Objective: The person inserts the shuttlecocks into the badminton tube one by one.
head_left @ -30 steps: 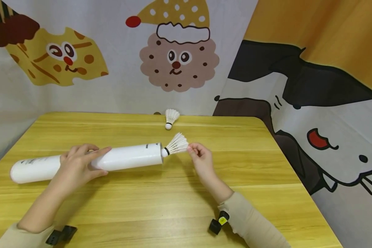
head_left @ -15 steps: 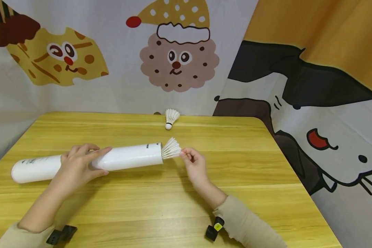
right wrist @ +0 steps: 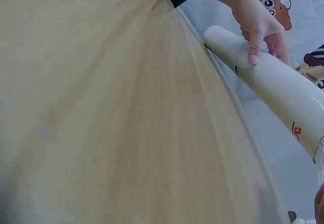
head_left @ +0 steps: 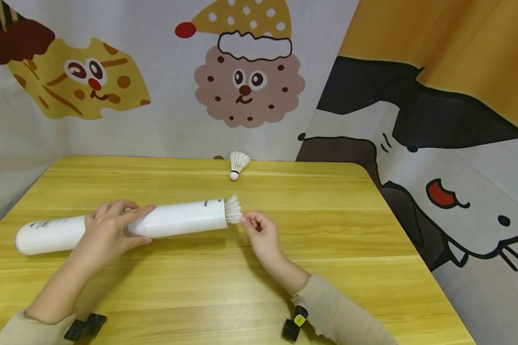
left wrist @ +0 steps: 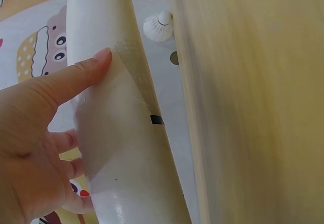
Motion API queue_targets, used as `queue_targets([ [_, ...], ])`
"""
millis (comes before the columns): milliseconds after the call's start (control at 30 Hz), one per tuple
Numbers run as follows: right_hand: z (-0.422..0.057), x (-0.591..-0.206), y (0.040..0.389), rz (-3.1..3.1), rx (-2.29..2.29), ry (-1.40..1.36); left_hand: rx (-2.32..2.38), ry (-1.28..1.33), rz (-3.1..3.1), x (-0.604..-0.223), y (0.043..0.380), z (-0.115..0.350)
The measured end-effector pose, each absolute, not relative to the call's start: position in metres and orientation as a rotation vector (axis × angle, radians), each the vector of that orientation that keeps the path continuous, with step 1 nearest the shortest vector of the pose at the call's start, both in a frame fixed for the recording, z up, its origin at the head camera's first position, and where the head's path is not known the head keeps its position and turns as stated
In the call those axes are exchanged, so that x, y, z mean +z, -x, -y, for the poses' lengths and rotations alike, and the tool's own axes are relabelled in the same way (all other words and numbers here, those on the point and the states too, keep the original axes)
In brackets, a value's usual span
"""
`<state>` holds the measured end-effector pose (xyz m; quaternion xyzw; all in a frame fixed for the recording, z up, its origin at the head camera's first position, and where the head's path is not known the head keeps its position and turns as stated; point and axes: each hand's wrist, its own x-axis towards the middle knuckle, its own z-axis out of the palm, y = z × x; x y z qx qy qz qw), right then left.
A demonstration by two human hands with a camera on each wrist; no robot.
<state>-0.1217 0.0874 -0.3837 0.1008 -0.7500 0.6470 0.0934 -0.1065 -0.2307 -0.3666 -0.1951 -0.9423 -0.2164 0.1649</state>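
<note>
A white shuttlecock tube (head_left: 185, 216) lies lengthwise across the middle of the head view, its open end facing right. My left hand (head_left: 110, 225) grips it from above near its middle, thumb on the near side. Out of that end sticks the feather skirt of a shuttlecock (head_left: 232, 210); its cork is hidden inside the tube. Thumb and forefinger of my right hand (head_left: 263, 237) pinch the feather tips. In the left wrist view, the thumb (left wrist: 83, 80) presses along the tube. Only a sliver of the right hand shows in the right wrist view, at its edge.
Another shuttlecock (head_left: 238, 166) lies near the back edge of the wooden table (head_left: 190, 297), cork towards me. Behind the table hangs a curtain (head_left: 155, 134) with cartoon prints. Each sleeve carries a small black device at the wrist.
My right hand has moved left, pushing the shuttlecock from the tube's mouth most of the way inside. The left hand and the tube have hardly moved.
</note>
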Motion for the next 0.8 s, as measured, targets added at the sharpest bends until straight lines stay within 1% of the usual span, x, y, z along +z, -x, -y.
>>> queue_targets([
  [267, -0.083, -0.386, 0.119, 2.26, 1.923, -0.398, -0.605, 0.572, 2.684, -0.366, 0.105, 0.23],
  [800, -0.077, -0.384, 0.12, 2.308, 1.977, -0.47, -0.636, 0.583, 2.701, -0.365, 0.105, 0.229],
])
